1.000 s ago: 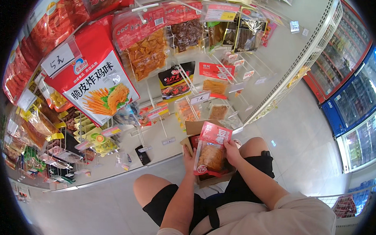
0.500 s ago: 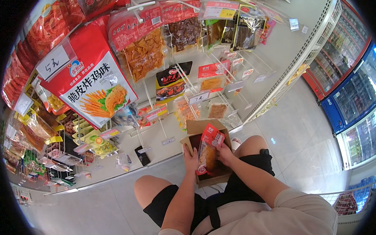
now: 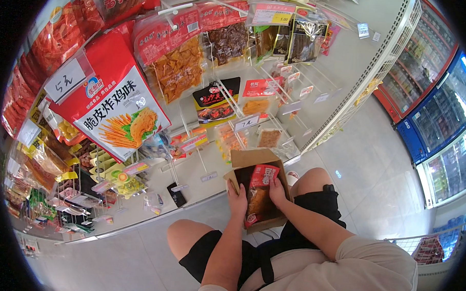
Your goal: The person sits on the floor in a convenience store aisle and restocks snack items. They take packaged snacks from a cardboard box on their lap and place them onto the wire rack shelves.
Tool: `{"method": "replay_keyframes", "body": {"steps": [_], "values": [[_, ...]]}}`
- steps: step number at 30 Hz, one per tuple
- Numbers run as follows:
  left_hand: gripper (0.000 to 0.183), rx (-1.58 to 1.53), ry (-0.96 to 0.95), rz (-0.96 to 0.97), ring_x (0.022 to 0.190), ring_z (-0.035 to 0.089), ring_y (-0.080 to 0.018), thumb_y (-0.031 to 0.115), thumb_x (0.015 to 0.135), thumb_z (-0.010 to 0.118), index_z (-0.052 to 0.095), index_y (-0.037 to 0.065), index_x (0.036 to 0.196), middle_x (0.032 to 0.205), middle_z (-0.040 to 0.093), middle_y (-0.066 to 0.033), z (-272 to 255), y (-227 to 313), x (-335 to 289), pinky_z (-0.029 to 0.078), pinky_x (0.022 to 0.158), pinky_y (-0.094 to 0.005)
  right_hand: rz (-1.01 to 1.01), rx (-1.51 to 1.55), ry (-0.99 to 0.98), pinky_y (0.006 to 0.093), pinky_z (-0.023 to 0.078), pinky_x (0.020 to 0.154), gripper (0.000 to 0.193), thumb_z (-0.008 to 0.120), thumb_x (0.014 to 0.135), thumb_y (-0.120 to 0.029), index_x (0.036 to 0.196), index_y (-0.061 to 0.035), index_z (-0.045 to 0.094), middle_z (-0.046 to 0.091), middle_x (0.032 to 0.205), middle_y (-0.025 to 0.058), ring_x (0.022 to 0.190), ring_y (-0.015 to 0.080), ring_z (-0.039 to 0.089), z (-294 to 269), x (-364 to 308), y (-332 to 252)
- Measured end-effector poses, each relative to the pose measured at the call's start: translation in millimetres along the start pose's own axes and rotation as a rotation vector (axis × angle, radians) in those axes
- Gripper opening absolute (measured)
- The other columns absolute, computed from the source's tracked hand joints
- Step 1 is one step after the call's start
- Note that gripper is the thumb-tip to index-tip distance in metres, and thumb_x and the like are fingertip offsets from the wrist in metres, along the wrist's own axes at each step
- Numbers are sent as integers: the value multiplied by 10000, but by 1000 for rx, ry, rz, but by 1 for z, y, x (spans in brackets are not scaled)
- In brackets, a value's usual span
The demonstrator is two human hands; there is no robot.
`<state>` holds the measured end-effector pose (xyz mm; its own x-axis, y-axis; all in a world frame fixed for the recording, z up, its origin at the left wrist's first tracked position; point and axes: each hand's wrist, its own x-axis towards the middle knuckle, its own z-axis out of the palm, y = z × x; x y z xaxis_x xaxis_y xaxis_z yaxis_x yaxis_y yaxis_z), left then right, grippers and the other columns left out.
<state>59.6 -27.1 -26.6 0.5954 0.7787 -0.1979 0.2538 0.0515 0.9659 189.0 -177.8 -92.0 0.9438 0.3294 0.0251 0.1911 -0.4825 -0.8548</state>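
On my lap stands an open cardboard box (image 3: 254,158) with its far flap raised. My left hand (image 3: 236,199) is closed around the box's left wall. A flat clear snack packet (image 3: 260,199) with a red top and brown-orange contents leans inside the box. My right hand (image 3: 279,193) reaches over the near right corner, its fingers pinched at the packet's right edge. The fingertips there are partly hidden. How deep the packet goes and what lies beneath it do not show.
Ahead, a white shelf rack holds hanging snack packets, including a large red-and-white bag (image 3: 121,98) and a black pouch (image 3: 217,102). A black phone-like object (image 3: 177,195) lies on the bottom shelf. Metal hooks (image 3: 234,97) jut toward me. Drink coolers (image 3: 433,109) stand at right.
The snack packet has gone lower into the box and tilted, now lying in its shadow. My right hand stays at its right side. My left hand keeps the box.
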Motion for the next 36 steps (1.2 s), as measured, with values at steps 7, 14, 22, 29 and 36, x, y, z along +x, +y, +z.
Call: {"method": "replay_keyframes", "body": {"steps": [7,14,22,29,36], "values": [[743,-19,10,32,1363,487,-482,341,1018,629,286,44,1607,1450,494,-353,5,-7,5,401,1140,-473,-25,102,72,402,506,874,221,485,1098,-198,1123,-14,604,665,988,176,930,331,635,-36,3,-61],[747,17,18,-5,1338,502,-491,363,1016,620,285,61,1612,1444,501,-345,4,-1,0,418,1123,-480,-142,-119,135,538,494,807,208,503,1068,-199,1154,-41,608,670,954,286,951,513,626,-89,13,-104],[761,-13,26,14,1359,480,-476,402,1017,606,271,82,1621,1462,487,-331,7,-12,6,397,1136,-472,-113,-184,-16,513,512,803,201,507,1074,-207,1169,-62,609,680,1003,275,966,495,647,-69,10,-104],[746,19,6,-13,1375,467,-459,368,1034,592,247,83,1631,1513,433,-316,6,-4,3,388,1144,-461,-9,-303,-208,510,497,996,531,648,982,-226,1442,-21,480,614,1202,311,1159,494,600,-26,3,-88],[733,-58,6,24,1388,460,-451,316,1032,610,266,45,1621,1504,441,-315,9,-6,2,381,1151,-447,-396,-30,-120,430,531,925,431,606,912,0,1338,-51,565,589,1182,228,1071,397,627,-45,27,-137]]}}
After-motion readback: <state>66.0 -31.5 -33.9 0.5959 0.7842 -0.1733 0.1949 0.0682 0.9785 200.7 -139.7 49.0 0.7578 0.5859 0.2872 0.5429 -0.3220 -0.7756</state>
